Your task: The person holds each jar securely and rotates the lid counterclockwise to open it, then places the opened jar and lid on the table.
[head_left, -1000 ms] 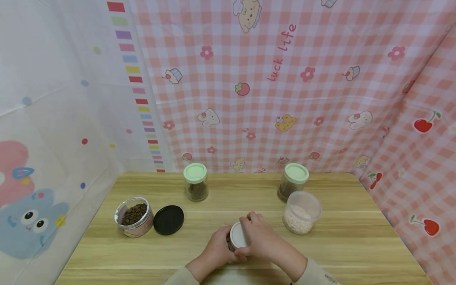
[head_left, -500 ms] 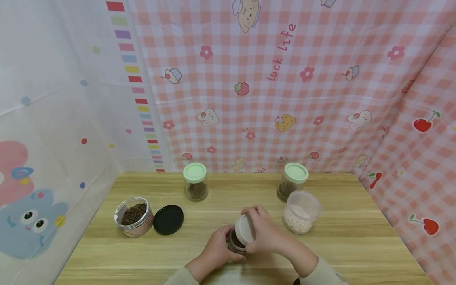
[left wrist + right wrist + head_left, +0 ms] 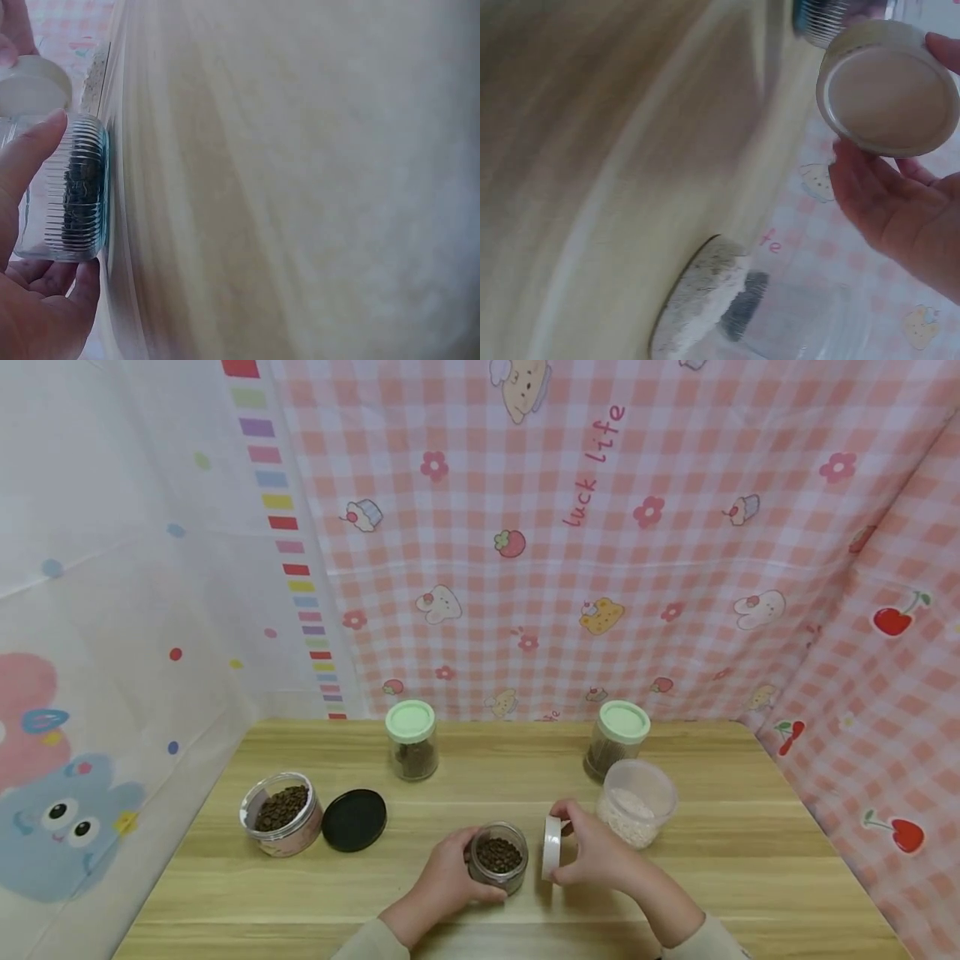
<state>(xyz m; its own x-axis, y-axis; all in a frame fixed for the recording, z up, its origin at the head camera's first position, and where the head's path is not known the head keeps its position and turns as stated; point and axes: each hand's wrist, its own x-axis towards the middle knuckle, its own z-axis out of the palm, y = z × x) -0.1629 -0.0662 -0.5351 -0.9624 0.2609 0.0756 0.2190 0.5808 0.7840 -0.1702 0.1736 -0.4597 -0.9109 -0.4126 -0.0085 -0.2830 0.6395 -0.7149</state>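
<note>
My left hand [image 3: 442,889] is wrapped around the small jar [image 3: 498,857], fingers curled on its ribbed wall, the jar standing upright on the tabletop [image 3: 735,860] just in front of me. Its mouth is open and I can see dark pellets filling it most of the way. In the left wrist view the ribbing [image 3: 75,196] shows clearly under my fingertips; I judge that gives good purchase on what otherwise looks like smooth, slick clear plastic or glass. It seems light enough for one hand, but rigid, and tipping it would spill the pellets, so the side wall low down is where I'd keep hold.

My right hand [image 3: 600,856] pinches the white lid [image 3: 552,847] by its rim, held on edge just beside the jar and clear of it. The right wrist view shows its hollow underside [image 3: 889,86]. It looks thin, stiff and very light; a rim grip suits it.

Farther out: a tub of white grains [image 3: 637,802] near my right hand, two green-capped jars [image 3: 411,739] [image 3: 618,739] at the back, and at left an open jar of pellets [image 3: 281,814] with a black lid [image 3: 355,820] flat beside it.
</note>
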